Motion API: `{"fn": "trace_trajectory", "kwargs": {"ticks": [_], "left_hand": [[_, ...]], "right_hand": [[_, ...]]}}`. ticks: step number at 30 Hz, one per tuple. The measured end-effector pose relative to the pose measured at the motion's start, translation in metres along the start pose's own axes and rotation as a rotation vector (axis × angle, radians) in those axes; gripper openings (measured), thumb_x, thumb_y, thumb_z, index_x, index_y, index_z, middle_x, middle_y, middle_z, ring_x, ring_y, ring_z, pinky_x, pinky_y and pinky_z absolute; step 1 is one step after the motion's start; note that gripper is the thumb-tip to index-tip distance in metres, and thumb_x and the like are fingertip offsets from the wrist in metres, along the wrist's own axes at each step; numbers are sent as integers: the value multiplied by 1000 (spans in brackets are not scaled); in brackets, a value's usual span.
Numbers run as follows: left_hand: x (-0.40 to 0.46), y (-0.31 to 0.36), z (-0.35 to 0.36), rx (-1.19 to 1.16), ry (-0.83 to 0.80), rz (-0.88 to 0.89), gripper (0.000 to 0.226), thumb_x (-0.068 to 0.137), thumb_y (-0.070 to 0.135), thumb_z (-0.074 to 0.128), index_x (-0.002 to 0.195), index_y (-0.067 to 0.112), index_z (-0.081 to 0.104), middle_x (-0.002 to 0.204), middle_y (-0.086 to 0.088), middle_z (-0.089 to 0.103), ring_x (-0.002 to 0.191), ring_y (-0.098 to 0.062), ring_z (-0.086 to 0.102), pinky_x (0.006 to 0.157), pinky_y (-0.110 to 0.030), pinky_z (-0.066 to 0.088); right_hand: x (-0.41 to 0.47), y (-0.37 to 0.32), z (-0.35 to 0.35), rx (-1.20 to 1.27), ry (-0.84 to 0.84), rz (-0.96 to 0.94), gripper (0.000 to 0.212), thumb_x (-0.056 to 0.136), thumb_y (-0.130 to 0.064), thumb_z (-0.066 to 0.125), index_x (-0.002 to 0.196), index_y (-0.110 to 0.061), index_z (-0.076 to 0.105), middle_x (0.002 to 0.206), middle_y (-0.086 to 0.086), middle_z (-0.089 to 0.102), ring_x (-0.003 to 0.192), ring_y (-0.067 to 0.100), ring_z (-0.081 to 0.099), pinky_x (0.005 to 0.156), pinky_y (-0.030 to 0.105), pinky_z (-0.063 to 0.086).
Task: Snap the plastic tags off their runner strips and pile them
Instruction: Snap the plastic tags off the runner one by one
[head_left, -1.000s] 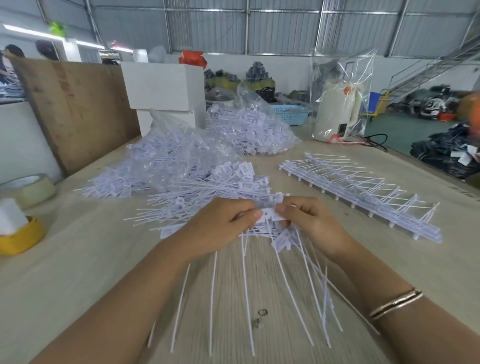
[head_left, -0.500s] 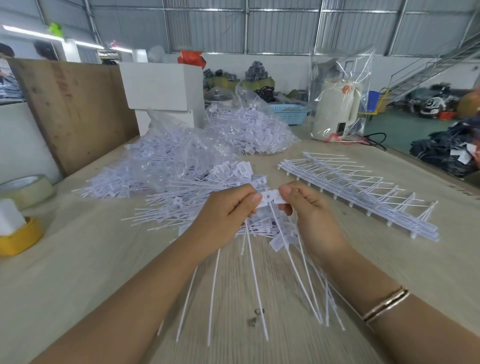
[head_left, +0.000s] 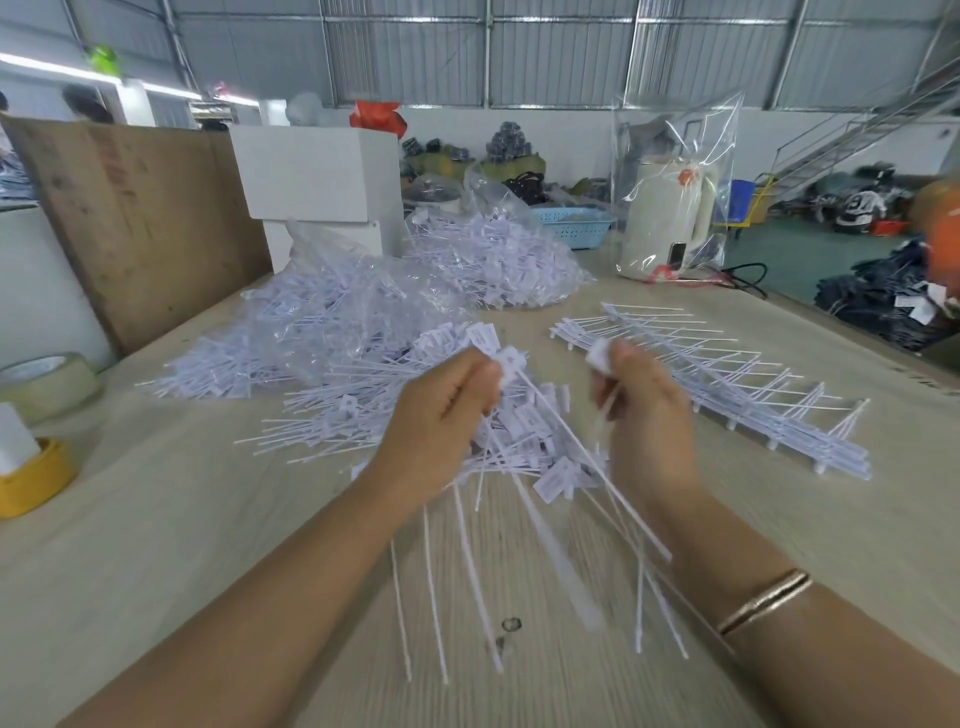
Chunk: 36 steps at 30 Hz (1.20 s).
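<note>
Tags (head_left: 506, 361) sit pinched in each of the hands, left hand (head_left: 441, 410) and right hand (head_left: 641, 410) held apart above the loose pile (head_left: 524, 441). Best grip close to the tag heads, then drop them onto that pile beneath.

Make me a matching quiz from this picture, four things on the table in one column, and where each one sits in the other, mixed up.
Things:
1. tape roll
2. kettle in clear bag
3. runner strips
4. white box

Places:
A. right of the right hand
B. far side, beside the brown board
C. left edge
D. far right corner

Pairs: 1-C, 2-D, 3-A, 4-B
</note>
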<state>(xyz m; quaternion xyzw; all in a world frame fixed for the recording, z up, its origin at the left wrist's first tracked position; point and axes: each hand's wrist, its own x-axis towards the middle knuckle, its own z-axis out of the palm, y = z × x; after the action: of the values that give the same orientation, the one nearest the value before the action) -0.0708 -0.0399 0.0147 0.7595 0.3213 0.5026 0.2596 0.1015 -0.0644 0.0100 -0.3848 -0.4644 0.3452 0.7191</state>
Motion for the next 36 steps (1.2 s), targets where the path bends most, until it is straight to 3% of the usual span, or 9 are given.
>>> {"fn": "trace_trajectory", "kwargs": {"ticks": [2, 6, 11, 15, 18, 21, 26, 28, 36], "left_hand": [[-1, -4, -11, -16, 23, -38, 34, 90, 45, 41, 72, 19, 52, 59, 12, 50, 52, -2, 43, 51, -9, 36], [-2, -13, -21, 117, -56, -61, 36, 96, 31, 46, 61, 27, 48, 51, 11, 42, 48, -11, 43, 50, -11, 34], [0, -16, -23, 363, -135, -56, 32, 97, 37, 42, 75, 16, 53, 48, 9, 42, 44, -6, 36, 56, -32, 36], [-2, -19, -20, 483, -179, -76, 10, 98, 30, 40, 99, 30, 50, 53, 9, 50, 47, -6, 43, 52, -29, 33], [-5, -16, -9, 557, -286, -42, 18, 97, 21, 35, 108, 35, 38, 70, 4, 58, 54, -13, 49, 52, -33, 37], [-8, -10, 2, 492, -352, 38, 22, 97, 19, 35, 108, 38, 31, 74, -4, 60, 62, -20, 55, 59, -42, 45], [-7, -12, -1, 400, -301, 129, 17, 97, 21, 45, 114, 22, 44, 94, 31, 52, 70, 1, 54, 64, -25, 43], [-4, -16, -7, 416, -278, 108, 19, 98, 25, 44, 112, 15, 51, 110, 18, 46, 88, -8, 56, 79, -35, 46], [-4, -18, -11, 404, -296, 9, 35, 97, 35, 42, 69, 16, 49, 61, 2, 55, 60, -15, 52, 64, -35, 42]], "right_hand": [[11, 1, -18, -52, 96, 18, 34, 96, -25, 50, 63, -21, 57, 56, -10, 51, 54, 5, 45, 64, 21, 37], [14, 9, -22, -432, -155, 11, 31, 91, -15, 57, 61, -7, 59, 59, -7, 50, 58, 9, 45, 64, 23, 36], [16, 19, -15, -938, -333, -245, 11, 87, -28, 63, 87, -28, 74, 77, -20, 53, 71, 4, 49, 83, 48, 36], [13, 18, -15, -1131, -320, -210, 22, 85, -45, 61, 105, -38, 66, 85, -15, 53, 84, 9, 52, 81, 35, 21], [8, 13, -9, -918, -264, -220, 25, 88, -55, 46, 95, -40, 65, 90, -10, 60, 88, 11, 57, 91, 42, 33], [-2, 12, 1, -794, -362, -223, 30, 92, -51, 47, 75, -33, 64, 73, -11, 56, 77, 3, 53, 81, 32, 33], [1, 13, -1, -699, -344, -198, 26, 92, -22, 58, 68, -12, 57, 61, -4, 47, 57, 4, 44, 69, 33, 33], [1, 13, -2, -621, -300, -157, 31, 93, -21, 56, 62, -23, 54, 57, -10, 44, 54, 3, 41, 66, 29, 31], [2, 15, -4, -378, -414, 64, 25, 89, -22, 62, 65, -14, 58, 64, -3, 51, 62, 9, 49, 62, 20, 40]]}}
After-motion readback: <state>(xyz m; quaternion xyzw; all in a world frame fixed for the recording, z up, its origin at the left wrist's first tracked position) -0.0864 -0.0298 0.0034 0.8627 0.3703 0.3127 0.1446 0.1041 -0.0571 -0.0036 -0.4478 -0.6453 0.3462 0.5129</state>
